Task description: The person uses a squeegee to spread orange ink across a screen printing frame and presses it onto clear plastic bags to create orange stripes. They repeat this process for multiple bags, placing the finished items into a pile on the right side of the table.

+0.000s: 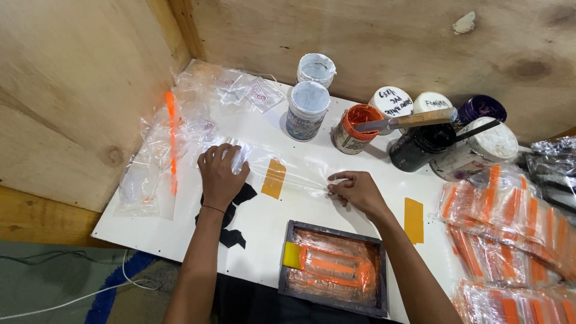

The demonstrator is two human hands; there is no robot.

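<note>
Two hands: both on one clear plastic bag (288,171) lying flat at the middle of the white table (384,189)
Left hand (221,174): palm down, fingers spread loosely over the bag's left end; pressing, not gripping
Right hand (355,189): fingertips pinched shut on the bag's right edge
Hard to make out: bag outline, nearly lost against the table; a tan tape strip (273,178) shows beneath or on it, which one cannot be told
Partly hidden: black scraps (234,219) under the left wrist; far jars behind nearer ones
Cut off: orange-striped bag stacks (510,228) at the right edge; foil packet (555,147) far right
Containers, far side: two lidded white-topped tins (307,108); open orange paint pot (355,127) with a palette knife (414,121) laid across its rim; black jar (421,144); white-lidded jars (393,101); purple jar (481,108); contents of the closed ones unseen
Near: dark-framed printing screen (333,267), orange ink smeared inside; yellow squeegee (292,256) at its left end
Left: loose clear bags (162,162), one with an orange stripe
</note>
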